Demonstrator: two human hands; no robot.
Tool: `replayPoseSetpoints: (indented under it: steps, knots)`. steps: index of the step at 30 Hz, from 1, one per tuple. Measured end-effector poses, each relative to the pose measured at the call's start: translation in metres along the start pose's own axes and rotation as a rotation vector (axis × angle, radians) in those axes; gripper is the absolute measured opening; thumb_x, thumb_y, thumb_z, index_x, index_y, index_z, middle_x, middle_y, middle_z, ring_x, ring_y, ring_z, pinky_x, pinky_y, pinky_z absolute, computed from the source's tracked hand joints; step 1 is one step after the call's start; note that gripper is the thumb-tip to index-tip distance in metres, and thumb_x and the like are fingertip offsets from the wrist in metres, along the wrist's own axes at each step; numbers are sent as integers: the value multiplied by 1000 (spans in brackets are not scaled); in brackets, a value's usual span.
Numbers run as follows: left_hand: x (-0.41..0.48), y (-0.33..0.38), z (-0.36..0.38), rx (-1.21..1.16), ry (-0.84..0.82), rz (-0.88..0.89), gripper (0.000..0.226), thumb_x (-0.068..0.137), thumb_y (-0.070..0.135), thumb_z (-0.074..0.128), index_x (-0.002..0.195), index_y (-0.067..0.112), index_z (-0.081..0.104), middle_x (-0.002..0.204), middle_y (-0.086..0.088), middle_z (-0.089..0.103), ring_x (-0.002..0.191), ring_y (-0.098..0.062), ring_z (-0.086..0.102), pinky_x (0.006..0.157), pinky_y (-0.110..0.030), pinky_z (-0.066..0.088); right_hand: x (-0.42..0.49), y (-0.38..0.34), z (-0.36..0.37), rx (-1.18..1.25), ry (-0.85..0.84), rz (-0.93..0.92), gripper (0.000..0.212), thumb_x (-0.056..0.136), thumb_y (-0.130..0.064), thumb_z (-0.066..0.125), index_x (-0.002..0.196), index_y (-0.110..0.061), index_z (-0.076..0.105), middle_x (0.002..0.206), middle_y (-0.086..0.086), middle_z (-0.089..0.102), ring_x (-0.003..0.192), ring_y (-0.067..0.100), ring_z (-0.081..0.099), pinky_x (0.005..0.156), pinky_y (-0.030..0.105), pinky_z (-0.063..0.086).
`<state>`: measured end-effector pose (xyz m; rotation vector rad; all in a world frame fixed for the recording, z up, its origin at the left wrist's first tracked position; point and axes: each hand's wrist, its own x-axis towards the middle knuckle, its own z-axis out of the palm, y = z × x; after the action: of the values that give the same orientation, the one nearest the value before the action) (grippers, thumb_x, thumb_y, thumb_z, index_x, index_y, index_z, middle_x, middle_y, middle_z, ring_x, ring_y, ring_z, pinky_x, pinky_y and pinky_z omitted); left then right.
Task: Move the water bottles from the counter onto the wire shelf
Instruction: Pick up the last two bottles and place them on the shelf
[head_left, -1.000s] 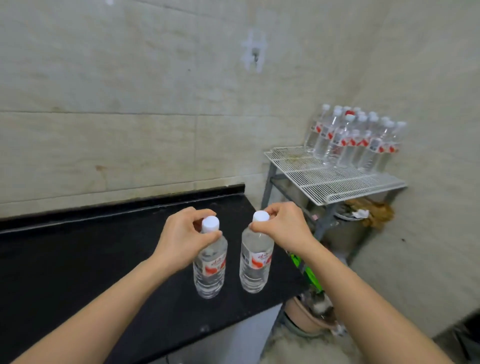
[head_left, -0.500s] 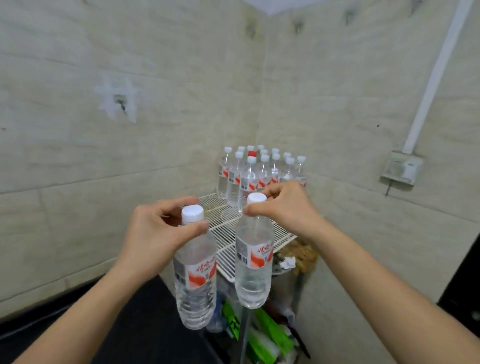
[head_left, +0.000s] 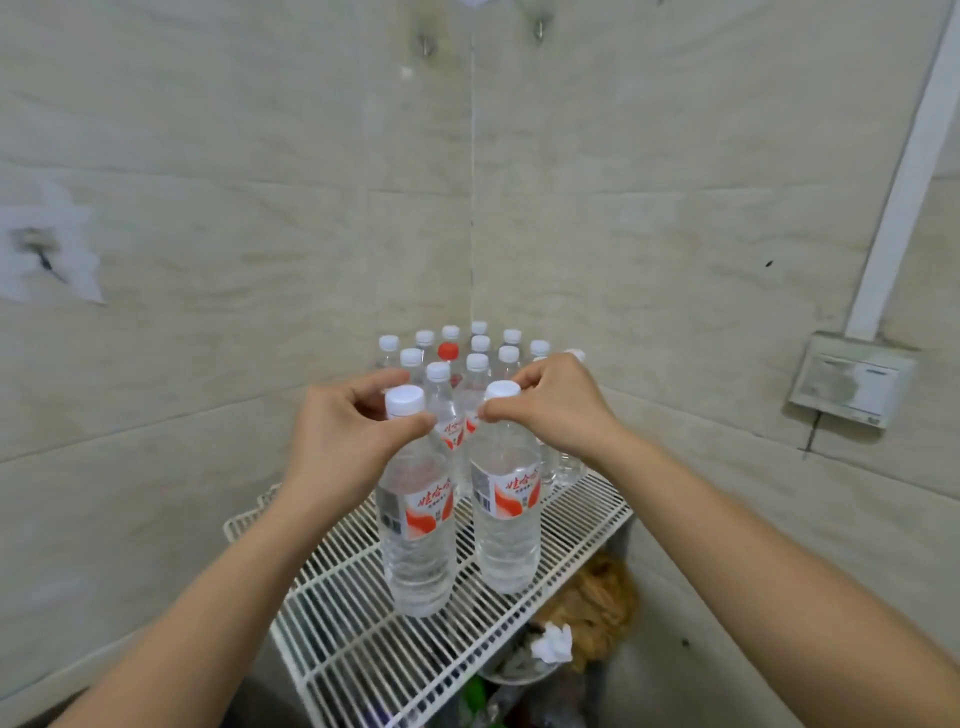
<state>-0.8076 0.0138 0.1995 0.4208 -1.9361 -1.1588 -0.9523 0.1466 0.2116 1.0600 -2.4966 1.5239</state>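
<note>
My left grip (head_left: 343, 441) pinches one bottle (head_left: 415, 525) at the cap, my right grip (head_left: 556, 410) a second bottle (head_left: 506, 519), both over the wire shelf (head_left: 363, 649), unreleased; shelved bottles (head_left: 478, 358) crowd behind; desk unseen.

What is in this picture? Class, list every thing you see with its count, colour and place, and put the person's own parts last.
Held bottles: 2, clear with white caps and red-and-white labels; left bottle and right bottle, upright at the shelf's middle.
Stored bottles: at least eleven, clear with white caps; back corner of the shelf.
Red-capped bottle: 1, clear; among the stored ones.
Wire shelf: 1, white; room corner.
Wall box: 1, off-white; right wall.
Conduit: 1, white; above the box.
Crumpled paper: 1, white; below the shelf.
Left hand: 1, grips the left bottle's neck.
Right hand: 1, pinches the right bottle's cap.
</note>
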Motion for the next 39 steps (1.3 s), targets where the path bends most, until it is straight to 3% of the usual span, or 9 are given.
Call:
replayPoseSetpoints:
  steps: [3, 5, 11, 14, 17, 23, 29, 34, 39]
  knots:
    - [18, -14, 35, 5, 26, -30, 42, 65, 12, 83, 104, 22, 72, 75, 16, 72, 64, 8, 63, 68, -21, 55, 37, 28, -4, -26, -42, -26, 44, 62, -26, 83, 74, 12, 65, 55, 6, 43, 52, 16, 36, 51, 29, 30]
    - [28, -21, 57, 20, 54, -52, 46, 66, 11, 82, 111, 14, 70, 80, 14, 71, 62, 11, 62, 62, -13, 54, 59, 43, -7, -68, -73, -66, 42, 62, -27, 82, 66, 10, 62, 53, 5, 41, 50, 16, 34, 49, 28, 28]
    - [53, -30, 105, 142, 146, -104, 43, 69, 6, 80, 111, 8, 69, 85, 6, 71, 58, 15, 59, 54, -1, 45, 114, 75, -7, -216, -183, -242, 42, 64, -33, 79, 49, -13, 45, 44, -1, 36, 44, 14, 34, 45, 27, 25]
    - [61, -34, 115, 216, 186, -140, 47, 69, 13, 81, 115, 10, 68, 91, -1, 74, 73, -2, 66, 62, -9, 51, 130, 86, -5, -228, -231, -269, 44, 65, -34, 78, 48, -13, 43, 43, -2, 36, 42, 14, 34, 45, 26, 25]
    - [68, -39, 122, 238, 205, -170, 50, 69, 15, 81, 117, 11, 67, 92, -8, 75, 87, -20, 71, 76, -28, 58, 141, 92, -2, -198, -268, -290, 43, 66, -32, 76, 48, -15, 41, 44, -2, 37, 43, 15, 36, 47, 27, 28]
    - [75, -42, 134, 305, 188, -196, 51, 71, 12, 80, 120, 9, 64, 93, 1, 68, 78, 3, 60, 64, -9, 44, 158, 98, 5, -167, -317, -299, 45, 66, -26, 76, 45, -15, 38, 44, -2, 37, 44, 16, 37, 49, 30, 31]
    - [79, -50, 140, 274, 217, -200, 50, 73, 12, 78, 121, 11, 64, 96, 0, 69, 89, -15, 67, 70, -13, 47, 167, 107, 11, -216, -309, -273, 42, 66, -27, 74, 48, -14, 38, 48, -1, 38, 46, 17, 38, 48, 28, 29]
    - [80, -53, 145, 277, 197, -193, 50, 75, 12, 77, 123, 11, 63, 108, -3, 69, 94, -11, 64, 79, -19, 46, 169, 107, 7, -266, -338, -304, 45, 70, -29, 74, 51, -14, 36, 51, 0, 39, 47, 17, 37, 47, 28, 27]
    - [80, -54, 141, 323, 230, -199, 45, 77, 15, 76, 121, 15, 64, 100, -1, 70, 90, -10, 64, 75, -18, 45, 170, 106, 7, -309, -353, -309, 45, 73, -30, 73, 54, -14, 36, 55, 1, 40, 51, 18, 38, 47, 29, 27]
